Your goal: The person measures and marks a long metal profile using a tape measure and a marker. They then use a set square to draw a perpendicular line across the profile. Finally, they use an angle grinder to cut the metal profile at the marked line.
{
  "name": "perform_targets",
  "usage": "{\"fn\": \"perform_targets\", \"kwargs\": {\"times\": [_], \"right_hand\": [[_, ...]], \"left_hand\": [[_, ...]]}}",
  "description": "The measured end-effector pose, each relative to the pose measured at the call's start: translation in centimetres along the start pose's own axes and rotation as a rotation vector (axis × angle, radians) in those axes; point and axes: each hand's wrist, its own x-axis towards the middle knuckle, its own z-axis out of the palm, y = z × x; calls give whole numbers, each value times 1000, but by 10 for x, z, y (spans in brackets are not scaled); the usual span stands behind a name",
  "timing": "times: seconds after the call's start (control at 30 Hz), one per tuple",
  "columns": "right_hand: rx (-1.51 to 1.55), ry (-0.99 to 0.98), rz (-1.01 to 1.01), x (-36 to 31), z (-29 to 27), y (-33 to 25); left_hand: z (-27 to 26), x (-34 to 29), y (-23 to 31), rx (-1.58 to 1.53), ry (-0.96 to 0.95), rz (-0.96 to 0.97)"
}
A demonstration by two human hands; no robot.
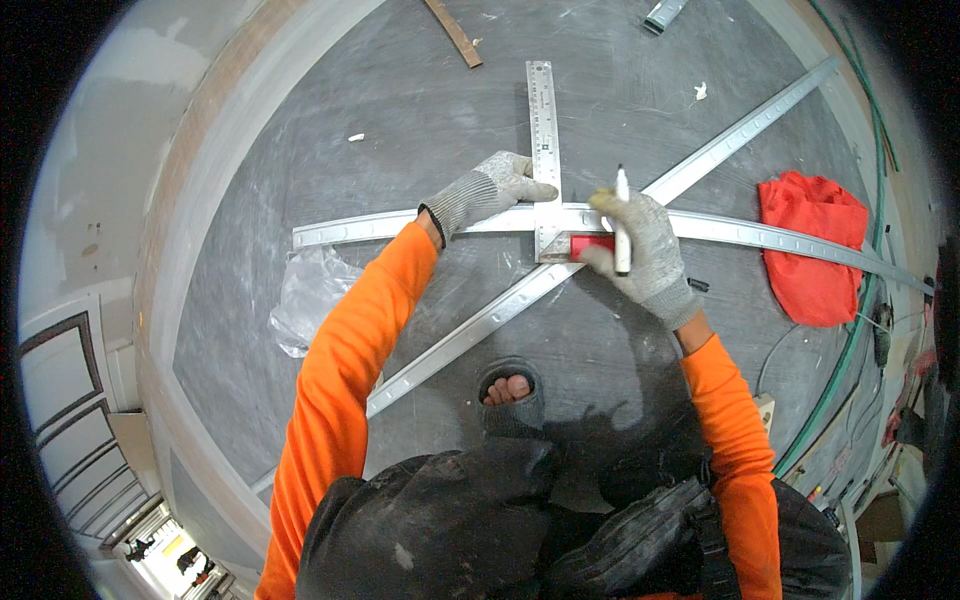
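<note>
A steel try square (pixel 543 110) with a ruled blade and a red part by its stock lies across a long silver metal channel (pixel 365 228). My left hand (pixel 495 190), in a grey knitted glove, is closed with fingers and thumb on the blade. My right hand (pixel 645 255), also gloved, holds a white marker (pixel 622 240) upright, dark tip pointing away from me. Its thumb side is against the red part of the square. A second metal channel (pixel 470 330) runs diagonally beneath the first, crossing near my hands.
A red cloth bag (pixel 812 230) touches the channel at the right. Crumpled clear plastic (pixel 315 295) lies left. A small black piece (pixel 698 285) is beside my right wrist. Farther off are a wooden strip (pixel 455 35), a short metal offcut (pixel 663 15) and a green hose (pixel 878 150).
</note>
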Motion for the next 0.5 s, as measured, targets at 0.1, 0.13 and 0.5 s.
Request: {"fn": "perform_targets", "kwargs": {"times": [0.1,0.13,0.5], "right_hand": [[438,77,257,13,0,-10],[607,98,351,21,0,-17],[655,-73,531,42,15,1]], "left_hand": [[-1,-3,0,14,18,-12],[-2,-5,0,26,33,-19],[-1,-2,1,24,9,-7]]}}
